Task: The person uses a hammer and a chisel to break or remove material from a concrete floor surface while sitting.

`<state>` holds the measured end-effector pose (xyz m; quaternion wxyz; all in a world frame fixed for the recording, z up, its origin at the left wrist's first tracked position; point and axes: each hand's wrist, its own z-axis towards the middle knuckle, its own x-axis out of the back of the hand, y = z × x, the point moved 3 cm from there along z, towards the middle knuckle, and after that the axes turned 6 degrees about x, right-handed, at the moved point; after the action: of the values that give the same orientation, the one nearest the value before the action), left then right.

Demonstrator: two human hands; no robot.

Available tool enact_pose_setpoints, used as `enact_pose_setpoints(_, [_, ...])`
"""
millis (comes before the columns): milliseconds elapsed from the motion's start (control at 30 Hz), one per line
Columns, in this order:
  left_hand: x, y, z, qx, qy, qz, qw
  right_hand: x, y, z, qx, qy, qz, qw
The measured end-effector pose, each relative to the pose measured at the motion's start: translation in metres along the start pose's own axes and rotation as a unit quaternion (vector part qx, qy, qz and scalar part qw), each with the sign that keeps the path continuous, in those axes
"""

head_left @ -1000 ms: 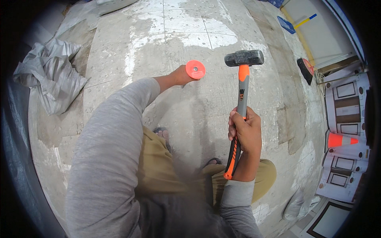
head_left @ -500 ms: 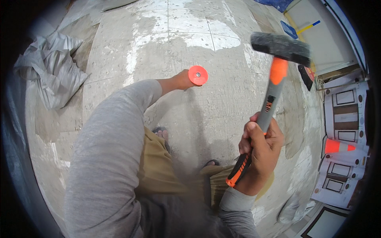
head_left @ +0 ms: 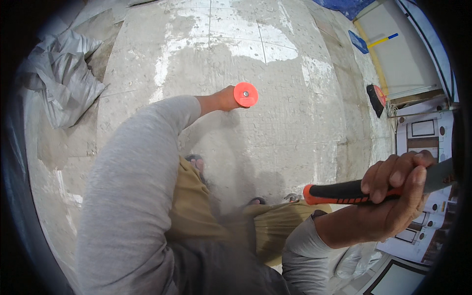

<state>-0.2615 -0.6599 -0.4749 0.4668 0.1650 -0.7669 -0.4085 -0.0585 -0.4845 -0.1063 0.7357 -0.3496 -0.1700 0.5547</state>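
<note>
My left hand reaches forward, closed around an upright chisel. Seen from above, the chisel shows its round orange hand guard with the metal striking end in the middle; its shaft and tip are hidden below. Out to the right, my right hand grips a hammer by its black and orange handle. The butt of the handle points left, toward my body, and the grey shaft runs off to the right. The hammer's head lies beyond the dark rim of the picture.
A rough tiled floor with white patches surrounds my feet. Crumpled white sheeting lies at the left. Along the right are a blue dustpan-like tool, a black and red brush head and printed boards. Blue sheeting is at the far right.
My right hand has swung the hammer outward to the right, and its head has left the view. The left hand and the chisel stay nearly where they were.
</note>
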Motion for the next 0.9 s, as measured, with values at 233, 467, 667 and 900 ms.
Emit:
enact_pose_setpoints(233, [-0.008, -0.018, 0.009, -0.081, 0.038, -0.012, 0.996, -0.005, 0.098, -0.061, -0.213, -0.05, -0.102, 0.97])
enact_pose_setpoints(467, [-0.014, 0.009, 0.002, -0.104, 0.028, -0.04, 0.993, 0.026, 0.197, -0.156, -0.532, -0.249, -0.17, 0.791])
enact_pose_setpoints(667, [-0.001, 0.019, 0.006, -0.017, -0.039, 0.041, 0.998, 0.043, 0.138, -0.1, -0.489, -0.149, -0.134, 0.849])
enact_pose_setpoints(900, [0.003, 0.002, 0.009, 0.024, 0.027, -0.07, 0.997, 0.043, 0.089, -0.074, -0.392, -0.046, -0.025, 0.918])
